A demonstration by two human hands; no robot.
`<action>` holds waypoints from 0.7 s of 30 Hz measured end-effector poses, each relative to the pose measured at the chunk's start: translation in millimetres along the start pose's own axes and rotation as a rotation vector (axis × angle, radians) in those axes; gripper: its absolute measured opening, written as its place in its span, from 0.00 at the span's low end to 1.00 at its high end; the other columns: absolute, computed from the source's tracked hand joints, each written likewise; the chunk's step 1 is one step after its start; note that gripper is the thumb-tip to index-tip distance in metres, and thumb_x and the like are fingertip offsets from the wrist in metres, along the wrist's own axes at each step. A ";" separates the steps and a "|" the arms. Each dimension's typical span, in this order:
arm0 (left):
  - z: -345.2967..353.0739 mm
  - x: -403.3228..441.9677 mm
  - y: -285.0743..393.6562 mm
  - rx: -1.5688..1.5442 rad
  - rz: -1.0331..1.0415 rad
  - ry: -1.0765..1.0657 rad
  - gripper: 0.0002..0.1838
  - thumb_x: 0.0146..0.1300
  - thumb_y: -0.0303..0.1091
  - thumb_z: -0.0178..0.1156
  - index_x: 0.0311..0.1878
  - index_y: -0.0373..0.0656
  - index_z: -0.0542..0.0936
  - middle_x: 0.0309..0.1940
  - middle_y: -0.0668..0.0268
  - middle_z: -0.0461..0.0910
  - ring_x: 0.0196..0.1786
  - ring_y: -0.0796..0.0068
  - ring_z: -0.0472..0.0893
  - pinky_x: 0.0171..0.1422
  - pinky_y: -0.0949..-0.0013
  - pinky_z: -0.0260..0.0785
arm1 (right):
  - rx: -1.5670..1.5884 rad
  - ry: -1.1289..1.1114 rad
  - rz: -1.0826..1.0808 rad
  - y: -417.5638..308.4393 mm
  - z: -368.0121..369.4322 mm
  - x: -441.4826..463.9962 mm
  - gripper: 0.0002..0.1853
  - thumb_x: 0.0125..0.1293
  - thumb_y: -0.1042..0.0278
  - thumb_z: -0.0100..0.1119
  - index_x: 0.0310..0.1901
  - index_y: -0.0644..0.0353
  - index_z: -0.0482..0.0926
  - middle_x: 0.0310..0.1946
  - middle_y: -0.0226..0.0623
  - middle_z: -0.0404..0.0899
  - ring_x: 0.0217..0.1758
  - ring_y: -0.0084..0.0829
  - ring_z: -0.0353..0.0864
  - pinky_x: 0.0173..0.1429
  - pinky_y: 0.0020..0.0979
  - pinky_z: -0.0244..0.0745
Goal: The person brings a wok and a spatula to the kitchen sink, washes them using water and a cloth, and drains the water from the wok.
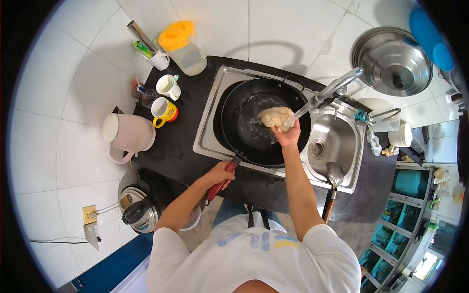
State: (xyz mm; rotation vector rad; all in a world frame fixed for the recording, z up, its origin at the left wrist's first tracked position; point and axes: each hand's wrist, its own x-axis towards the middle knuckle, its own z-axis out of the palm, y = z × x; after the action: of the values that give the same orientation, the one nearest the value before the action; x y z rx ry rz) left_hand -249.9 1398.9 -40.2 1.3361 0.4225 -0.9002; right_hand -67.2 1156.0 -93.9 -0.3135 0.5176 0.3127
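A large black wok (254, 151) rests over the left basin of the steel sink (207, 132), with water in its bottom. My left hand (220, 175) is closed around its red handle (212, 192). Above the wok's right half, my right hand (288, 134) holds a pale tan sponge or cloth (275, 117); which of these, I cannot tell. Water from the faucet (337, 85) runs down onto it and my fingers.
Right basin (332, 141) with a spatula (335, 173) across its front edge. Mugs (165, 111), a yellow-lidded pitcher (188, 53) and a pink kettle (132, 132) stand left. A steel lid (391, 61) hangs at the upper right.
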 end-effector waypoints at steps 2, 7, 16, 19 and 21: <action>-2.1 2.8 -4.7 -0.007 0.000 -0.013 0.10 0.53 0.22 0.60 0.35 0.40 0.69 0.16 0.64 0.71 0.12 0.72 0.71 0.14 0.69 0.64 | 0.044 -0.018 0.003 5.3 -7.5 10.7 0.22 0.69 0.46 0.44 0.57 0.47 0.75 0.60 0.37 0.73 0.64 0.44 0.69 0.64 0.56 0.63; 1.4 1.9 -6.4 -0.021 0.014 -0.006 0.10 0.53 0.22 0.60 0.34 0.41 0.68 0.16 0.64 0.70 0.12 0.73 0.71 0.14 0.69 0.64 | 0.131 -0.426 0.164 -18.7 -51.1 40.1 0.12 0.69 0.60 0.49 0.45 0.57 0.76 0.43 0.38 0.79 0.45 0.42 0.79 0.49 0.43 0.78; 29.3 -14.6 -6.9 -0.012 0.072 0.155 0.12 0.53 0.19 0.59 0.37 0.40 0.68 0.16 0.63 0.70 0.12 0.72 0.71 0.15 0.68 0.65 | -0.553 0.145 -0.337 -38.1 -45.5 43.4 0.07 0.62 0.72 0.57 0.39 0.64 0.74 0.35 0.39 0.78 0.35 0.34 0.80 0.40 0.38 0.79; 32.4 -21.1 -6.8 0.054 0.082 0.245 0.14 0.52 0.19 0.59 0.41 0.37 0.68 0.16 0.63 0.70 0.13 0.72 0.71 0.15 0.68 0.65 | -0.591 0.190 -0.373 -34.1 -29.0 30.3 0.06 0.60 0.73 0.59 0.36 0.65 0.74 0.32 0.39 0.78 0.30 0.33 0.80 0.35 0.36 0.79; 30.9 -21.9 -3.6 0.131 0.105 0.293 0.18 0.50 0.20 0.58 0.46 0.35 0.69 0.17 0.63 0.70 0.13 0.72 0.71 0.15 0.67 0.65 | -0.588 0.227 -0.392 -32.0 -16.4 24.8 0.06 0.60 0.72 0.60 0.34 0.64 0.74 0.30 0.38 0.78 0.29 0.32 0.79 0.33 0.35 0.77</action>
State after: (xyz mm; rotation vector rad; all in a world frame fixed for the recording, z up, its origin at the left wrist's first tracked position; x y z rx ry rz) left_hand -272.9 1376.6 -19.7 1.6041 0.5198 -0.6550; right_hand -42.1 1126.2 -113.7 -1.0160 0.5661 0.0386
